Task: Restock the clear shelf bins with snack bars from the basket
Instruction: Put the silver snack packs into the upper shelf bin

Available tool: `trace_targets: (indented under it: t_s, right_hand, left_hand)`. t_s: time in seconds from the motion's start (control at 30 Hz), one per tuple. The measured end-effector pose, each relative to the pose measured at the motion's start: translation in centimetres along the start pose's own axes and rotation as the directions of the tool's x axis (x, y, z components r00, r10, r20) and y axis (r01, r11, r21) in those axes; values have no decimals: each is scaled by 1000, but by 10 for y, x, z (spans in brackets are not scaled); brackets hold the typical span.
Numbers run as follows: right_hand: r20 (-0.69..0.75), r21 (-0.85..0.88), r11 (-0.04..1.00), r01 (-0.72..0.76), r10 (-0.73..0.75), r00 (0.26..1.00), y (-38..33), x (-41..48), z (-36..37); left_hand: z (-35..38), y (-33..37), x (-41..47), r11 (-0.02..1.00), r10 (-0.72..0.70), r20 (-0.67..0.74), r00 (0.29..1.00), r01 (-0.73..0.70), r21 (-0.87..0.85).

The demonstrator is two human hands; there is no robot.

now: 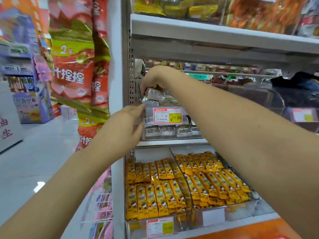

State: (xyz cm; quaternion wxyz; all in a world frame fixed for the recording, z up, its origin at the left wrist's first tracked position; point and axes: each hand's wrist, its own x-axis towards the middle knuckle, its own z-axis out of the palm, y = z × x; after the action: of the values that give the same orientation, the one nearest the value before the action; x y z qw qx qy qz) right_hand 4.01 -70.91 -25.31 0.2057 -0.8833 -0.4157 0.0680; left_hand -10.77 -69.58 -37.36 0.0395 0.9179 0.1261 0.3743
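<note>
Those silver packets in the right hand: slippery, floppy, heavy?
Probably light: the right hand pinches the silver packets from above by the fingertips. Their glossy wrap looks slippery, so they may slide. They look flat, so rolling seems unlikely.

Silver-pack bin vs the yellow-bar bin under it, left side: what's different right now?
Contents: the silver-pack bin holds silver packs; the yellow-bar bin holds yellow bars laid in rows.
Contact: the right hand grips silver packs over the silver-pack bin and the left hand touches its front-left corner; no hand touches the yellow-bar bin.
Shared: both are clear, each with a red-and-yellow price tag on the front.
</note>
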Motion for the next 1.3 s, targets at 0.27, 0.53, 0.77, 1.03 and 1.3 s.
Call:
trace_targets:
  t_s: [0.27,0.53,0.77,1.03,1.3]
  right_hand:
    - [57,191,981,43,-55,997,5,-4,-2]
    - [9,341,933,114,-125,992,15,-30,-4]
    - [-371,51,953,299,-260,892,73,-108,-3]
    - [79,-14,994,107,-105,991,213,-217,75]
    - [511,-142,971,-194,240,826,379,-259,211]
  left_hand:
    - [4,8,-3,1000,-17,-52,998,17,5]
    - [3,24,-5,995,-82,-100,992,87,45]
    - [18,76,-57,960,-98,-190,977,43,-275]
    - [115,125,-118,949,38,439,898,106,-298]
    - [232,156,-191,968,74,810,582,154,-199]
